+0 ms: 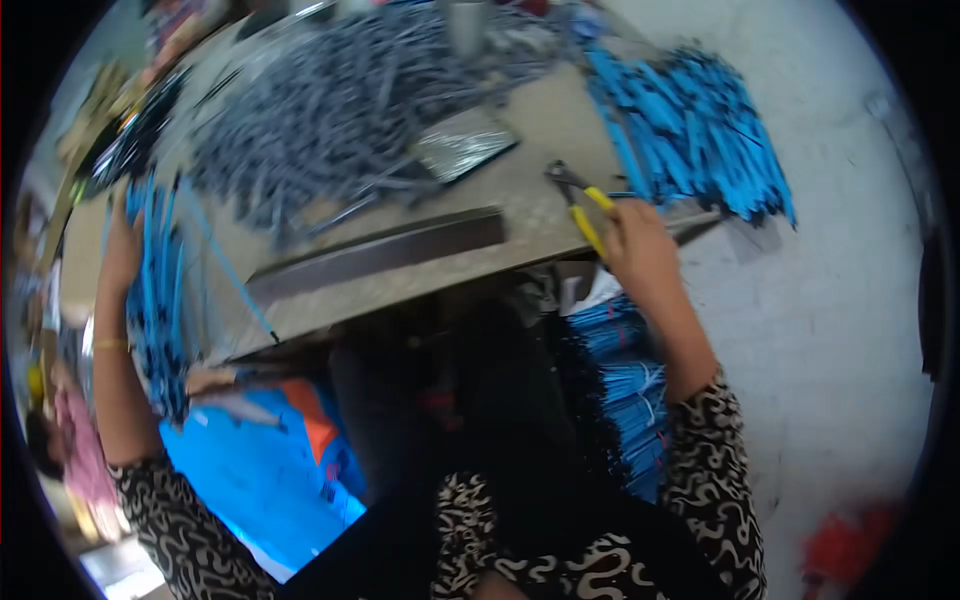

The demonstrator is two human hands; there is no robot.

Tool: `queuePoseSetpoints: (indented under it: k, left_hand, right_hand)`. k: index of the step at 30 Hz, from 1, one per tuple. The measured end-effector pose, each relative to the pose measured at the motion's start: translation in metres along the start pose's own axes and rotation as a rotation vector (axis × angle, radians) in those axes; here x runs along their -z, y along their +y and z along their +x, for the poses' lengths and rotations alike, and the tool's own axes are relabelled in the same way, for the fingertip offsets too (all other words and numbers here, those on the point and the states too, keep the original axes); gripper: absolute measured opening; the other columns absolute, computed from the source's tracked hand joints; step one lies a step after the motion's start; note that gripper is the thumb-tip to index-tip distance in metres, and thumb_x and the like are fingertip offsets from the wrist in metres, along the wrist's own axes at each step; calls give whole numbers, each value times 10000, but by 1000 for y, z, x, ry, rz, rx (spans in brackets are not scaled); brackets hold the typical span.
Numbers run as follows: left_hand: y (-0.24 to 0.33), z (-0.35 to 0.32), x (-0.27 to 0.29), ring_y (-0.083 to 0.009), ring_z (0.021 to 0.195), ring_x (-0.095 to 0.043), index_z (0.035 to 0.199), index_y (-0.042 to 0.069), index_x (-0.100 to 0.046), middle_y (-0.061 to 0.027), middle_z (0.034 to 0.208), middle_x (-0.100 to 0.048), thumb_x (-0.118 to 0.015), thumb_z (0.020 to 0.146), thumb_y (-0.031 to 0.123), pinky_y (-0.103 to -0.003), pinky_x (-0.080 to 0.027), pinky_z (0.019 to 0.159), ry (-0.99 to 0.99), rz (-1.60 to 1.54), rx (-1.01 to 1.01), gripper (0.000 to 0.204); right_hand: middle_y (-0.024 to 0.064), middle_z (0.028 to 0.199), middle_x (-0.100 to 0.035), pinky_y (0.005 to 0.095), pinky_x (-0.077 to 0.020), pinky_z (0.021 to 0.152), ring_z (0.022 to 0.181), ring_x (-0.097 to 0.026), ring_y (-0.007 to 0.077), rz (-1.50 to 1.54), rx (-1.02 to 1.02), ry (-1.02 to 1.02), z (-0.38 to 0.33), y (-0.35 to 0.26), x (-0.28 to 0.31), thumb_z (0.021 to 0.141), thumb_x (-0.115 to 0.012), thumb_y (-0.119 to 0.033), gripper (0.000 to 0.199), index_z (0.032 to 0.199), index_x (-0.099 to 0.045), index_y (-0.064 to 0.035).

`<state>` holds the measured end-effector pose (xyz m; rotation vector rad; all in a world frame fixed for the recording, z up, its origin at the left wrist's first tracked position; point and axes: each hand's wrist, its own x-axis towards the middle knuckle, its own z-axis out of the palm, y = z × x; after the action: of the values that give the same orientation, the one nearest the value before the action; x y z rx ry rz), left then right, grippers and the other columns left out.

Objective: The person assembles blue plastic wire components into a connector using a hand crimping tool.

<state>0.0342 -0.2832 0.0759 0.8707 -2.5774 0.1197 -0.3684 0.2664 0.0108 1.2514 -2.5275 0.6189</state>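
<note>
Nearest, a stack of blue strips (625,400) is lying under the table edge. The right hand (632,243) is gripping yellow-handled pliers (578,200), fingers wrapped around the handles, the tool resting on the worktable (520,225). The left hand (122,250) is clasping a bundle of blue strips (160,300) at the table's left edge. Farther off, a grey pile (340,110) and a blue pile (690,130) are covering the tabletop.

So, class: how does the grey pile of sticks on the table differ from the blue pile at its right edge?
The grey pile is scattered loosely across the table; the blue pile lies roughly aligned, overhanging the table's right edge. The grey pile spreads wider than the blue pile. Both are thin, stick-like pieces.
</note>
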Motion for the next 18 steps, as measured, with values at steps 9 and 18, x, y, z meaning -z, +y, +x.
queuePoseSetpoints:
  k: [9, 18]
  left_hand:
    - [29, 1, -90, -470, 915, -538, 1236, -22, -343, -323, 1090, -506, -492, 879, 241, -518, -438, 748, -195, 291, 372, 468]
    - [138, -33, -22, -373, 1181, -400, 1330, 74, -351, -183, 1292, -418, -623, 778, 189, -433, -363, 950, 297, 469, -88, 626]
  right_hand:
    - [123, 844, -562, 400, -457, 694, 784, -548, 317, -59, 44, 164, 20, 22, -20, 756, -611, -121, 96, 769, -589, -28]
    - [149, 844, -590, 420, -466, 703, 815, -565, 332, -157, 80, 147, 117, 62, -20, 776, -574, -154, 126, 793, -596, -31]
